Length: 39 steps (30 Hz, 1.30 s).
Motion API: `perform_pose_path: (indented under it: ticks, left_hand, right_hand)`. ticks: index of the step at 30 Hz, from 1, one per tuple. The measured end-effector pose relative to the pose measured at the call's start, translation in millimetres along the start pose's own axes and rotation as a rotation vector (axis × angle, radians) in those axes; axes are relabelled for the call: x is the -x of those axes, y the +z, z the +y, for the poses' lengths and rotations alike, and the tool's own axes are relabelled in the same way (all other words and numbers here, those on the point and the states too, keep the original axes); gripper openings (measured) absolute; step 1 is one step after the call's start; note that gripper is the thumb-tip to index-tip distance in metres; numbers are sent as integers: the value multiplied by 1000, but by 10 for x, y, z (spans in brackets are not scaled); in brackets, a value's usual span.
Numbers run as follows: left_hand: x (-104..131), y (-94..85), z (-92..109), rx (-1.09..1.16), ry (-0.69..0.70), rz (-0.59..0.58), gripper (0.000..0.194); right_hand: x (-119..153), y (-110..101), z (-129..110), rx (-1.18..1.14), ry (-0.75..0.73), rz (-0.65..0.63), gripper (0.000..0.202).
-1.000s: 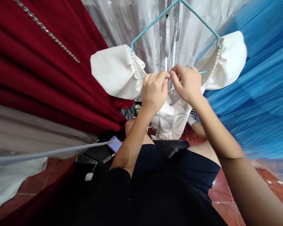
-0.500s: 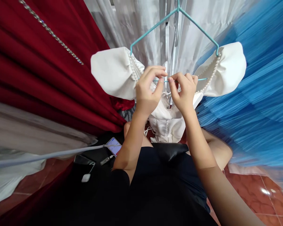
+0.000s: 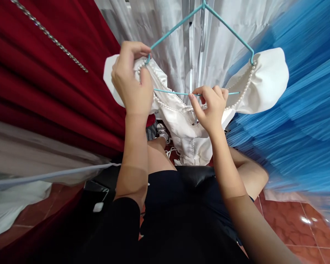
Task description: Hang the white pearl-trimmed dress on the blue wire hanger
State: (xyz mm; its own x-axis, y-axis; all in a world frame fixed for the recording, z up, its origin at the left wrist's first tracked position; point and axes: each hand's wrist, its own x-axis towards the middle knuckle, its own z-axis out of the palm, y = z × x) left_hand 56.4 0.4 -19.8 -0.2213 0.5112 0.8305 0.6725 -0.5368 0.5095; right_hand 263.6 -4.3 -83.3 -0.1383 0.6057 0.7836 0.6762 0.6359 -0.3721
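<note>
A white garment with puffed sleeves and a pearl-trimmed neckline hangs on a turquoise hanger. My right hand pinches the hanger's lower bar between thumb and fingers, near the middle. At the hanger's left corner is my left hand, its fingers curved and its thumb apart from them. It covers part of the left sleeve, close to the pearl edging. The right sleeve stands free of both hands. Below the neckline, the bodice hangs between my knees.
Red fabric hangs at the left, with a rhinestone strip across it. Blue tulle fills the right, and white drapes hang behind. A pale strip or cable crosses at lower left. Red tiles cover the floor.
My left hand has left the middle of the lower bar and moved left and up to the hanger's left corner. My right hand keeps its pinch on the bar.
</note>
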Motion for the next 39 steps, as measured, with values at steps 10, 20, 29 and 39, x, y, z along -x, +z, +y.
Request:
perform_pose_path:
  ticks: [10, 20, 29, 39]
  left_hand:
    - [-101, -534, -563, 105, 116, 359, 41]
    - [968, 160, 120, 352, -144, -39, 36]
    - [958, 589, 275, 263, -234, 42, 32]
    - [798, 765, 177, 454, -280, 222, 28]
  right_hand:
    - [-117, -8, 177, -36, -8, -16, 42]
    - [-63, 71, -74, -78, 40, 3, 43]
    - [57, -59, -212, -124, 17, -88, 26]
    - [111, -145, -122, -281, 112, 610, 21]
